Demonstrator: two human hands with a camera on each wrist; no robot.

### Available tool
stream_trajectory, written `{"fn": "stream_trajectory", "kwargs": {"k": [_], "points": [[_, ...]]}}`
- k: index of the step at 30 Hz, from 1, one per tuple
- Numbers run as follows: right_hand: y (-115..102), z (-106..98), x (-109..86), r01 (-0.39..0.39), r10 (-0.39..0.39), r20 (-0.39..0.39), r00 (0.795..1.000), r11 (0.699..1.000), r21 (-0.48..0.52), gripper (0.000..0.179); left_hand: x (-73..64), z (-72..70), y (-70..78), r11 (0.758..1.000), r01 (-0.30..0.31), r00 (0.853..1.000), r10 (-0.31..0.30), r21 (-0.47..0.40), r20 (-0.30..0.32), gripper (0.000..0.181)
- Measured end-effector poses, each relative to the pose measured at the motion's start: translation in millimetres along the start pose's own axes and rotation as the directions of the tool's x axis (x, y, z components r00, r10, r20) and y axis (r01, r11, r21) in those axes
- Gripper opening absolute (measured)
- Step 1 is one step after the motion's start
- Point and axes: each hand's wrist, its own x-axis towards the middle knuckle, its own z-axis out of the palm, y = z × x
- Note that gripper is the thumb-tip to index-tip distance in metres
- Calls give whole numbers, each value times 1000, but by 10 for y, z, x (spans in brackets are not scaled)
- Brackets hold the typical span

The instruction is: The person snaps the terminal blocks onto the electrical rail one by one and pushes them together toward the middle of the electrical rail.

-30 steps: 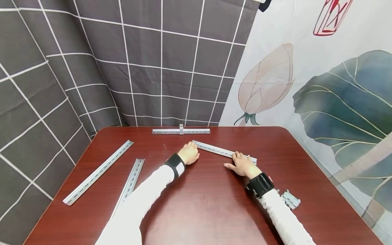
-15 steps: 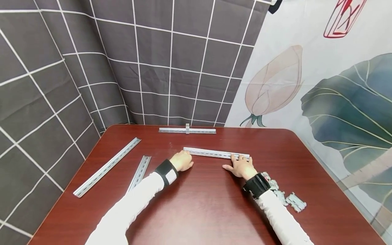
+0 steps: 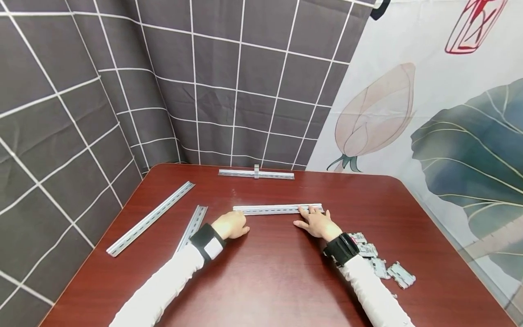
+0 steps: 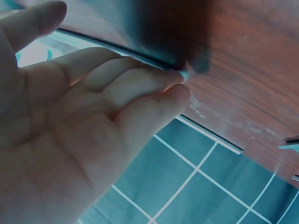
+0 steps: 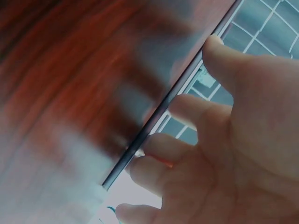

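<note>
A slotted metal mounting rail lies nearly crosswise on the table in front of me. My left hand is at its left end, fingertips against the near edge; the left wrist view shows the fingers close together and only slightly bent. At the other end, my right hand touches the rail with spread fingers, the thumb pointing left. Along its near edge the rail passes the right fingertips in the right wrist view. Neither hand curls round it.
Farther back lies another slotted rail with a small clip upright on it. Two more rails lie at the left, one partly behind my left forearm. Several pale grey-green clip-like pieces lie beside my right wrist.
The rail between my hands has turned from slanting down rightward to nearly level and come nearer at its left end. My left hand has moved left and nearer with it. The head view has shifted.
</note>
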Motion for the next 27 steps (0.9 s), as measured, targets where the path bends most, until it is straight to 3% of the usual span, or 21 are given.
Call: {"fn": "stream_trajectory", "kwargs": {"k": [8,15,23,27], "points": [[32,-32,19,58,-58,0,998,998,35,60,-191,-26,60,1000,8,1000,-8,-9,28,37],[46,-20,8,73,-74,9,997,997,33,60,-303,-11,119,998,9,996,-14,54,89,44],[34,-5,-51,72,-74,39,997,997,39,59,-431,-8,205,996,80,988,-73,-43,139,75],[32,-12,-86,76,-79,59,995,996,51,59,-480,11,216,991,105,987,-93,-87,130,76]]}}
